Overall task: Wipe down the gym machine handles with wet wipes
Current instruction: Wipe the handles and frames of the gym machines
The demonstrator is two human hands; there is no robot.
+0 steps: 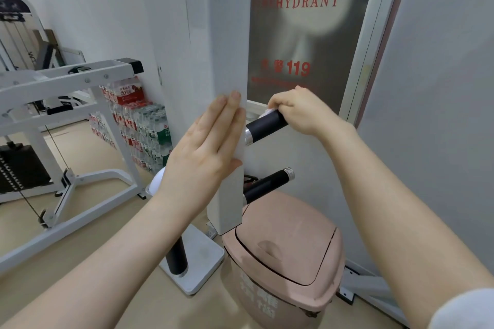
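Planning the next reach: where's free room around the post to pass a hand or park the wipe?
Free: the gap between upper handle and lower handle, right of the white post; the bin lid; bare floor left of the post. Crowded: upper handle's end, where the right hand presses the wipe; post's left face under the left hand.

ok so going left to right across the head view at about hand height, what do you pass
white machine frame → stacked packs of bottled water → left hand flat on the white upright post → upper black handle → right hand gripping the handle's far end with a white wet wipe
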